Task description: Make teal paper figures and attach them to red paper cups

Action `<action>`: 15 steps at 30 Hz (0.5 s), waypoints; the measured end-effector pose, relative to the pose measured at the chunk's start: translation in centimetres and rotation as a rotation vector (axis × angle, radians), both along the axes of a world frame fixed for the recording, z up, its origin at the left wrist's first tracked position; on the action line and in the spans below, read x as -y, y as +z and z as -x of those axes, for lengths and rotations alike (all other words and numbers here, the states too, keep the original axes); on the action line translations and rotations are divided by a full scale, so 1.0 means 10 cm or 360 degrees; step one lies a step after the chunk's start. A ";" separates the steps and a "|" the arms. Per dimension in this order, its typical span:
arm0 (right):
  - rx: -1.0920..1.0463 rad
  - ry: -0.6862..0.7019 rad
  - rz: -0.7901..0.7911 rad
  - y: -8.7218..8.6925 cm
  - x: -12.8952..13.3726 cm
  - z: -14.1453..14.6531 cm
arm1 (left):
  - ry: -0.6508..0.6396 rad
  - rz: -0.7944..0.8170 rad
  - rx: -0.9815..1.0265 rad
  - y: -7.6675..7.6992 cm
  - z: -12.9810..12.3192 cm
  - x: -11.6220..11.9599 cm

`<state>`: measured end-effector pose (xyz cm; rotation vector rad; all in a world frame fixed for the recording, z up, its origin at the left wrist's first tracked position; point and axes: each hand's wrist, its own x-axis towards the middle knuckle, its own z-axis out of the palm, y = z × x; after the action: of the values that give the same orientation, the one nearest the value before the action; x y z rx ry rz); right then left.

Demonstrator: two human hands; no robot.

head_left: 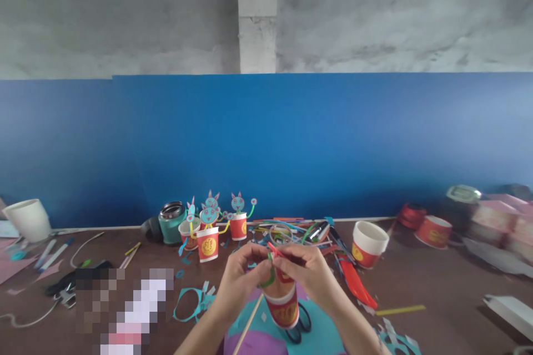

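My left hand (245, 269) and my right hand (307, 270) meet above a red-and-white paper cup (283, 313) with gold print. The cup is upright, its white rim just below my fingers. Both thumbs and forefingers are pinched together at a thin pink-red strip (273, 249). A bent green strip (270, 277) hangs under my left fingers. The material of both strips is too blurred to tell. Black-handled scissors (306, 317) lie beside the cup on a teal and purple sheet (254, 338), their blades hidden. A thin pale stick (249, 324) also lies on the sheet.
Several paper cups (208, 247) with teal animal faces and bent arms stand at the back left by a teal flask (172, 224). Stacked cups (368, 244) stand at right, near a red strip (357, 283). Pens and strips are heaped behind; teal scraps (189, 305) lie left.
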<state>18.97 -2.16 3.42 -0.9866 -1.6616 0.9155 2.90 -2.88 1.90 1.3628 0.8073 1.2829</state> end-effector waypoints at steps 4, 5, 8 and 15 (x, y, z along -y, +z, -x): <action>0.0023 0.0098 0.0033 0.02 0.01 -0.01 | 0.0012 0.0024 -0.0018 0.02 0.01 -0.01; 0.0038 0.0112 0.0027 0.03 0.02 -0.01 | 0.0037 0.0031 -0.0019 0.02 0.00 -0.02; 0.0097 0.0126 -0.0029 0.06 0.06 0.00 | 0.0108 0.0077 0.0002 0.03 -0.02 -0.02; 0.0394 0.0041 -0.0268 0.08 0.12 0.01 | 0.0154 -0.0034 -0.0029 0.04 -0.03 0.00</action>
<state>18.88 -3.39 4.25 -0.9953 -1.9289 0.6775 3.25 -2.92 2.32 1.3680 0.8834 1.3588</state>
